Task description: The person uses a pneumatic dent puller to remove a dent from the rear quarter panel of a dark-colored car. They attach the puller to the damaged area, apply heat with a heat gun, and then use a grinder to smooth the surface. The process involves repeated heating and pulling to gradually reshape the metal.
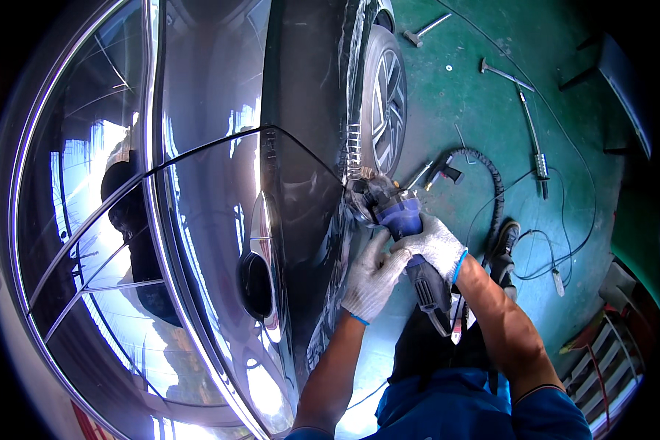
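Observation:
A blue and black angle grinder [400, 214] is held in both my hands, which wear white knit gloves with blue cuffs. My right hand [438, 248] wraps round its body from the right. My left hand [372, 277] is closed against its left side, thumb upward; part of its grip is hidden. The grinder's head is at the lower side of a dark car [301, 95], just short of the wheel [385, 99]. Beside the head, a row of metal loops [353, 147] stands along the scraped, bare-metal panel edge. The disc's contact cannot be made out.
On the green floor lie two hammers [427, 31] [507, 75], a slide hammer [534, 139], a black gun-like tool [447, 174] with a thick hose [500, 198], and looping cables. A dark chair [623, 88] stands far right; a slatted rack [605, 359] is near right.

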Tool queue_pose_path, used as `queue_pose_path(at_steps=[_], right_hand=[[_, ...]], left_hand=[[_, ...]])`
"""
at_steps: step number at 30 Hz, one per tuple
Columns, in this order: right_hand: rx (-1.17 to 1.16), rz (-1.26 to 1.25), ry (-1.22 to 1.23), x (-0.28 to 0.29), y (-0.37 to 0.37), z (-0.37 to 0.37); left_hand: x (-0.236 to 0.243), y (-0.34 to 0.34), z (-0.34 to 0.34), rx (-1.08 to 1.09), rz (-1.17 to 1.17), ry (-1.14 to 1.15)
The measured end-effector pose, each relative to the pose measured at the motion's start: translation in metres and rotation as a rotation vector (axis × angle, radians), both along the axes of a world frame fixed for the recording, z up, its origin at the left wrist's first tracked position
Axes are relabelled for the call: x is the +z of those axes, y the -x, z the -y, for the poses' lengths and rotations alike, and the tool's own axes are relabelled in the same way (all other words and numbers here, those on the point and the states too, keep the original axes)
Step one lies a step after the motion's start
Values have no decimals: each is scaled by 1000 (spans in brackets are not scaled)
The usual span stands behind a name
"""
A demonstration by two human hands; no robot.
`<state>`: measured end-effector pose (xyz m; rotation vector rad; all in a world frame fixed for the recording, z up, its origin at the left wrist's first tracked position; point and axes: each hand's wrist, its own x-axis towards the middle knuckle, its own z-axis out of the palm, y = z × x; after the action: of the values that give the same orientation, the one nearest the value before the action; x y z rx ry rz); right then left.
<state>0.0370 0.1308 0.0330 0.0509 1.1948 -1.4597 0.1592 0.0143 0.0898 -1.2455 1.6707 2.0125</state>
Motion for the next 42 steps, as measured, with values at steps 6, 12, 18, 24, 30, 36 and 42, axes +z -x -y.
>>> queue_pose_path(at_steps=[6,12,18,24,30,36,42], right_hand=[[53,21,-46,1,1,-2],[-7,-35,-36,-3,3,1],[156,-87,-107,-1,9,0],[107,-123,-109,14,16,1],[108,-155,-95,16,17,0],[34,-132,-45,6,8,-2],[9,-85,0,2,3,-4]], left_hand=[[-11,-9,-2,29,-32,-27],[4,5,-2,0,-26,15],[-7,-3,-6,61,-39,-38],[-12,-2,-7,87,-68,-6],[-8,-3,-10,102,-67,-29],[3,1,-8,70,-15,-15],[0,-5,-13,77,-38,14]])
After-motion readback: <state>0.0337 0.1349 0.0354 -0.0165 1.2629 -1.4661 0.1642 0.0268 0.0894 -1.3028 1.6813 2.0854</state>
